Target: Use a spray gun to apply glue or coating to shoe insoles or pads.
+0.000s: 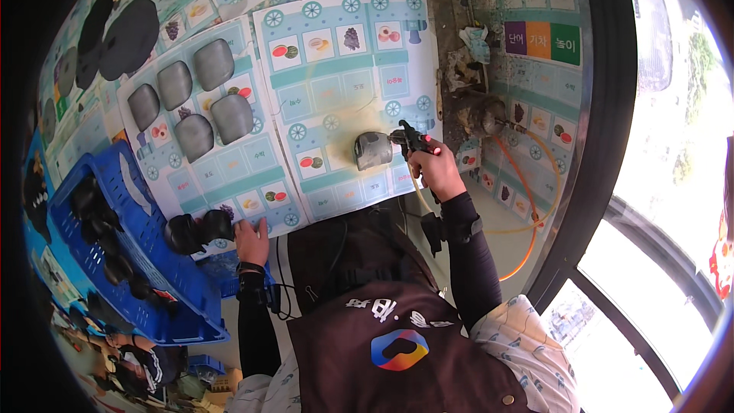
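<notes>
My right hand [436, 170] is closed around a black spray gun [413, 138], its nozzle close to a grey, rounded, cup-shaped piece [372, 151]. That piece sits on a printed sheet [336, 99] stained yellowish around it. At the sheet's near left edge rests my left hand [252, 242], fingers apart, beside two black rounded pieces [200, 229]; whether it touches the nearer one I cannot tell. Several grey rounded pieces [213, 65] lie in two rows on the left half of the sheet.
A blue crate [164, 291] with black pieces stands at the left. Dark flat shapes [130, 37] lie beyond it. Orange and yellowish hoses [527, 206] loop at the right, near a stained metal fixture [482, 115] and a window frame [592, 145]. Another person [153, 359] is at lower left.
</notes>
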{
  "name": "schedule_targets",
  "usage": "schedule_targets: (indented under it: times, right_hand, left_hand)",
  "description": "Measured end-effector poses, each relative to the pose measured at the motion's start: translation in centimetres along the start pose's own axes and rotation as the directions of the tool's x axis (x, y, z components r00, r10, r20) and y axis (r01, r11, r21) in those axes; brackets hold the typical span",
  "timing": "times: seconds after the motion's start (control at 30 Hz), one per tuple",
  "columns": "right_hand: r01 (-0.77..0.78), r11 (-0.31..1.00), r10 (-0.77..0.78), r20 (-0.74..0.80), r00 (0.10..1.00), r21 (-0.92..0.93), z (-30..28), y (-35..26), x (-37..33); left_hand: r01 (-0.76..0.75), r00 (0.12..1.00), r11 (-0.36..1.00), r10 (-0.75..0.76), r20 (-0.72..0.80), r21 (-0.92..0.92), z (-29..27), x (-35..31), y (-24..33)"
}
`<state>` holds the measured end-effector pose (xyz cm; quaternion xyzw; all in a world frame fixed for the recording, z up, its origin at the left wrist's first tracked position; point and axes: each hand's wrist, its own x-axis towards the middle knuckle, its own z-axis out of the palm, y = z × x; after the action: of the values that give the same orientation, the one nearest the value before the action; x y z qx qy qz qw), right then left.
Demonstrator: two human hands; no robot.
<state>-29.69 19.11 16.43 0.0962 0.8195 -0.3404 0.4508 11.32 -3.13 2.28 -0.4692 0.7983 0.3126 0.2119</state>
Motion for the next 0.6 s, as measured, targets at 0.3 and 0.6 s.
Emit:
schedule_targets:
  times: [0.3,0.6]
  right_hand:
    - [-0.068,0.995,0.051,0.23,0.972,0.066,0.5,-1.7,-0.2]
    - [-0.095,0.988,0.062,0.244,0.968,0.125,0.7,-1.0,-0.2]
  left_hand:
    - [-0.025,1.0,1.0,0.025,0.001,0.001,0.2,0.6,0.0]
    - [-0.014,0.999,1.0,0.014,-0.031,0.005,0.5,0.5,-0.2]
